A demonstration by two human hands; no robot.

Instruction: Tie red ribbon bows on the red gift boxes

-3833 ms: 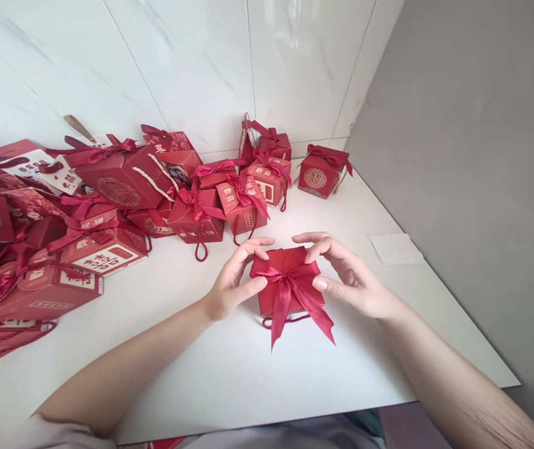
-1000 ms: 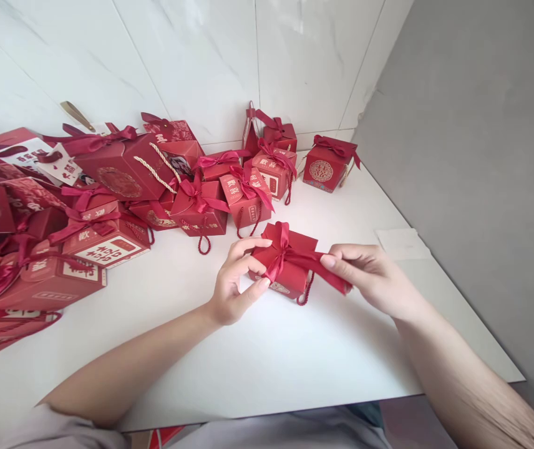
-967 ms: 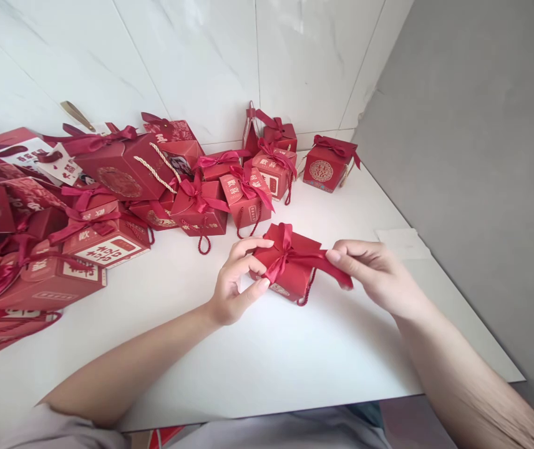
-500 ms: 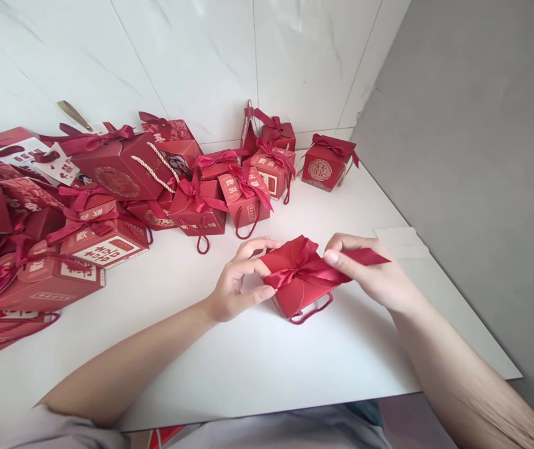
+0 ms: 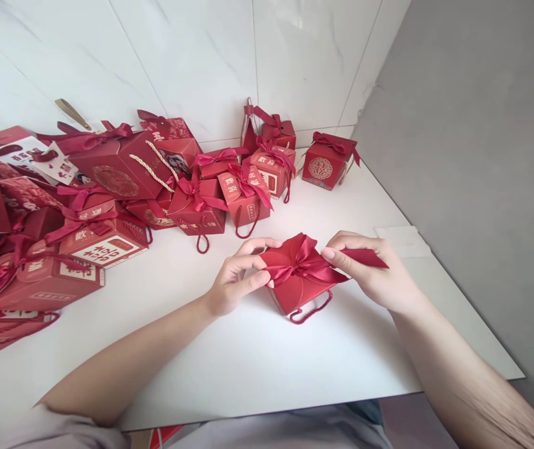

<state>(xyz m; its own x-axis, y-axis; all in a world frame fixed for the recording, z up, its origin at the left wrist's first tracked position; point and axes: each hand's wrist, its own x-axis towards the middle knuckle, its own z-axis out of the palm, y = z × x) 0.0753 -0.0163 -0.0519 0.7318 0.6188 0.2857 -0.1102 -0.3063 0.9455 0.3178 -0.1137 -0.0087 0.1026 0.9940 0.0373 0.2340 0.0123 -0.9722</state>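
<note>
One red box (image 5: 297, 294) on near part of tabletop (image 5: 257, 368). Right hand (image 5: 372, 274) pinches ribbon tail (image 5: 366, 256); left hand (image 5: 233, 282) at box's left edge, whether gripping, can't tell. Seemingly straightening bow (image 5: 299, 270); next move calls for light tug, box braced.

Bow (image 5: 297, 269) on box (image 5: 294, 299) between the fingers
Left hand (image 5: 234, 284) pinches one loop (image 5: 276, 274), right hand (image 5: 372, 271) a tail (image 5: 365, 257); other boxes (image 5: 120, 168) beyond fingertips
</note>
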